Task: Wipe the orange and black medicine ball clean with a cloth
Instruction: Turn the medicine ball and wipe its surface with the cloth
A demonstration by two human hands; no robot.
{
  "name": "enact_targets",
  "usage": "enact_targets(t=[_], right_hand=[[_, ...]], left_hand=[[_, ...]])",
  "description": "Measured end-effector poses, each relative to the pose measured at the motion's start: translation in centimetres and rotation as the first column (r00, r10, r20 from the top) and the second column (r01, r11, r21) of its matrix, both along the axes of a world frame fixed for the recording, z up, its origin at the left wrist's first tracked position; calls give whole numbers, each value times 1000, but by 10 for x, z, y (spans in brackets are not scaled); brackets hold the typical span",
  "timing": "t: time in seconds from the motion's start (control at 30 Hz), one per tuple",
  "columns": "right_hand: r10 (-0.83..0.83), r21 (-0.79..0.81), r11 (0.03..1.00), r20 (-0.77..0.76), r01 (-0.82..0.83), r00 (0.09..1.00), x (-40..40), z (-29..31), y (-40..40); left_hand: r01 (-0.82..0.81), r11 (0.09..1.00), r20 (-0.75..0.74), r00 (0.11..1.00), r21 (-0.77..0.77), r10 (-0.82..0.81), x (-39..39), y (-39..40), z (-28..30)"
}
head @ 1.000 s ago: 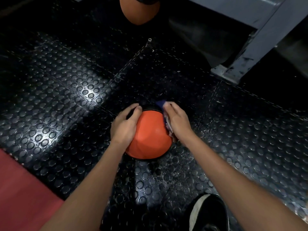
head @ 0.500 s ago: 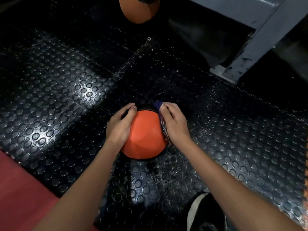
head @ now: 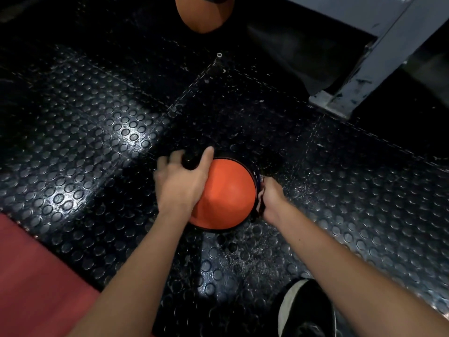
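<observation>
Ball (head: 228, 193) sits on the black studded floor (head: 97, 142) right in front of you, its orange face turned up and a thin black edge showing along its far and right rim. Your left hand (head: 181, 182) lies over the ball's left side, fingers spread and curled down across the top-left, the fingertips somewhat blurred, so you are gripping the ball with it. Your right hand (head: 272, 198) is low against the ball's right side, fingers curled around a dark cloth (head: 258, 190) that is squeezed between your palm and the ball; only a small bluish, crumpled strip of the cloth shows, and the rest is hidden by the hand. Both forearms reach in from the bottom edge of the head view. A second ball (head: 202, 14), also orange, lies well apart at the top edge, partly cut off. A grey metal frame (head: 379, 59) slants down at the upper right, its foot planted on the floor well away from your hands. A red mat (head: 34, 276) covers the lower left corner, beside the studded tiles. Your black shoe (head: 306, 310) with a pale sole edge shows at the bottom, under your right forearm. Pale specks dot the floor to the right of the ball.
</observation>
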State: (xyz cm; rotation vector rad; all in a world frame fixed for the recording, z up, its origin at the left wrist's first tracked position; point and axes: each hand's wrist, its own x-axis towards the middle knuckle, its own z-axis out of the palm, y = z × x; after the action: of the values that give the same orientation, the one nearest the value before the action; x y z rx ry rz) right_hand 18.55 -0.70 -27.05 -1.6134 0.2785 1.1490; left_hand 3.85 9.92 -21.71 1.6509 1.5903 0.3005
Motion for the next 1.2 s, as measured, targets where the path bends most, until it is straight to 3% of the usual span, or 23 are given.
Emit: enact_targets(t=[0.07,0.13,0.17,0.3,0.4,0.57,0.63,0.73,0.83,0.9,1.0,1.07,1.13,1.2], right_hand=[[50,-18,999,44,-49,998,-2,4,-4],[73,-14,997,92,-72,993,-3,9,-5],[85,-11,996,103,-84,991,-4,11,-3],[67,-37,997,102,-63,993,-14,4,9],[-55,22,998,237,52,970,-25,6,4],[-157,223,974,505,48,849,-42,17,-11],[-85,173,985,562,-17,823,-50,11,-17],[44,60,994,579,-97,814,-48,-5,-25],[37,71,993,585,-97,810,-40,-2,-19],[13,136,982,647,-131,763,-32,13,-11],[41,230,922,741,-311,670,-27,38,6],[121,188,881,797,-435,591,-28,34,18],[156,115,886,837,-449,524,-28,23,24],[112,144,922,789,-358,605,-24,15,26]], left_hand=[[-151,976,-89,986,-157,139,3,0,-1],[-281,899,13,953,-335,303,9,-2,-3],[-318,881,56,932,-350,358,13,-6,-5],[-324,908,62,934,-266,352,18,-15,-3],[-257,934,100,952,-248,289,14,-12,3],[-93,956,356,914,-279,193,-1,8,3],[-116,940,352,907,-321,232,-3,10,-4],[-281,905,349,853,-319,388,-6,9,-32],[-325,870,378,803,-370,461,-9,10,-45],[-330,865,387,793,-377,471,-8,12,-45],[-316,876,393,801,-364,452,-6,14,-45],[-287,887,406,808,-361,426,-5,14,-47],[-270,894,413,813,-358,411,-5,12,-49],[-272,899,426,808,-344,407,-4,11,-48]])
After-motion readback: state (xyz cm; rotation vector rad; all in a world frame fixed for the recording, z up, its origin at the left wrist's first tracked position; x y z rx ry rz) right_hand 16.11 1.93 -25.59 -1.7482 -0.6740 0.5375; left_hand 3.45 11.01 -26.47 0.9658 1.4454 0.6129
